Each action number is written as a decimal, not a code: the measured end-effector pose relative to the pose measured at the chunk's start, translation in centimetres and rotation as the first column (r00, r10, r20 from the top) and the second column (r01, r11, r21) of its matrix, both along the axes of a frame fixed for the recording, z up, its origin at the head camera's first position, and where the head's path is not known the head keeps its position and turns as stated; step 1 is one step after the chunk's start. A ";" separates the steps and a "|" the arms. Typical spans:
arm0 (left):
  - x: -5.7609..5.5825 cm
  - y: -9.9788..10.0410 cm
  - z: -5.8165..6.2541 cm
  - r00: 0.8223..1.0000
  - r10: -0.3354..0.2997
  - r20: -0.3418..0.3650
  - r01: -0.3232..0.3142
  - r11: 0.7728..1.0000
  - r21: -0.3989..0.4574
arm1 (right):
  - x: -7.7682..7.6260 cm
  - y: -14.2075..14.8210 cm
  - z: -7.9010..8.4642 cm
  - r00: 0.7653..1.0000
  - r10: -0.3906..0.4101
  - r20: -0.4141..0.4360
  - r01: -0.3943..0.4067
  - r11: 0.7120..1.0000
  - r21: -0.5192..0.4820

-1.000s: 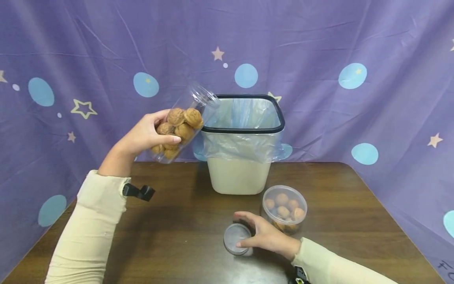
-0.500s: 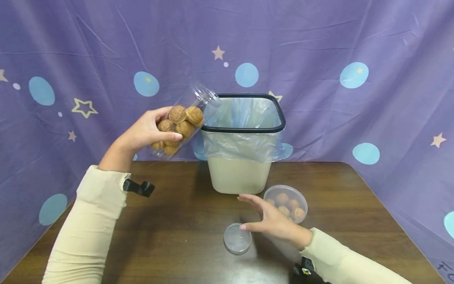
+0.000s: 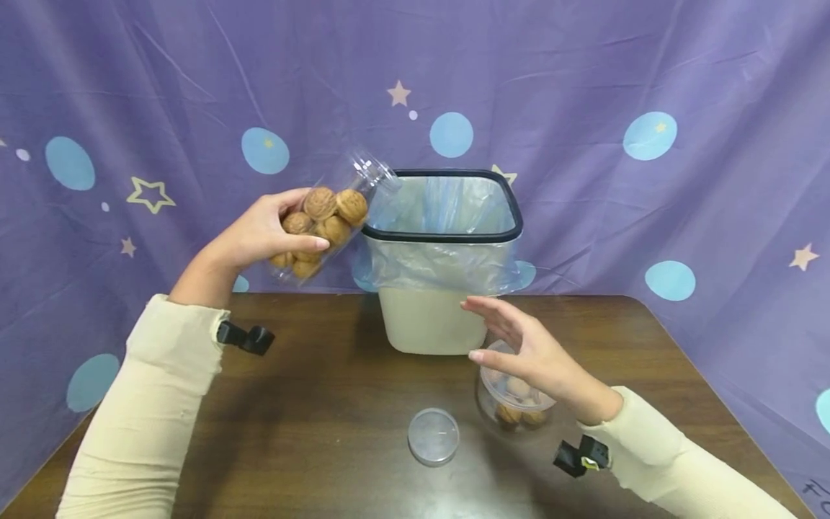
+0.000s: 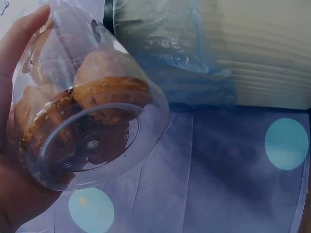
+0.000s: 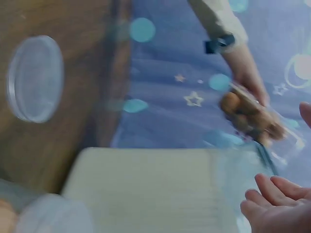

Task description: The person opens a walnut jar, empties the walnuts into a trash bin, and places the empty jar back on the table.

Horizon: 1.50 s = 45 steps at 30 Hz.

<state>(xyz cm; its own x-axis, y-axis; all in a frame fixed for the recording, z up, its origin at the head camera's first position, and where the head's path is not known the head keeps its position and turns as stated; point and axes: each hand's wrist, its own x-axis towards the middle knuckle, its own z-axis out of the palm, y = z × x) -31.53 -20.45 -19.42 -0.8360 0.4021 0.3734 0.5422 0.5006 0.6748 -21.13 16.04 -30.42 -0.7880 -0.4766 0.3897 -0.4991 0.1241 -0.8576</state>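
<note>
My left hand (image 3: 256, 229) grips a clear plastic jar (image 3: 337, 234) of walnuts, raised and tilted with its uncapped mouth at the left rim of the bin (image 3: 433, 321). Several walnuts (image 3: 333, 229) sit in its lower part; the left wrist view shows the round jar base (image 4: 90, 141). My right hand (image 3: 534, 353), fingers apart and holding nothing, is in the air in front of the bin's lower right side. It partly covers a wide clear tub (image 3: 489, 411) with walnuts inside. On the table lies a round clear lid (image 3: 434, 437).
A bluish plastic bag (image 3: 447, 265) lines the bin and folds over its outside below the black rim (image 3: 447, 237). The bin stands at the back of the brown wooden table (image 3: 311, 404). Behind hangs a purple patterned curtain (image 3: 551, 86).
My right hand has left the small lid and moved up and to the right, past the tub. The left hand holds the jar almost in the same place.
</note>
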 end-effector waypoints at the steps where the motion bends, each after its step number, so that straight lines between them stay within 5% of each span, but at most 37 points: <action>1: 0.0 0.0 0.1 1.000 0.006 -0.002 -0.006 1.000 -0.006 | -0.1 0.3 0.5 1.000 0.001 -0.001 -0.002 1.000 -0.017; 17: -0.4 0.1 0.9 0.998 0.045 -0.045 -0.050 0.994 -0.099 | -2.3 3.0 6.7 0.982 -0.190 -0.019 0.187 0.977 -0.104; 31: -1.0 0.0 1.3 0.993 0.058 -0.101 -0.075 0.981 -0.179 | -6.1 3.6 7.2 0.914 -0.404 0.022 0.404 0.906 -0.126; 45: -2.4 -0.1 2.3 0.983 0.031 -0.180 -0.079 0.961 -0.266 | -9.6 2.4 7.0 0.885 -0.457 0.091 0.464 0.880 -0.103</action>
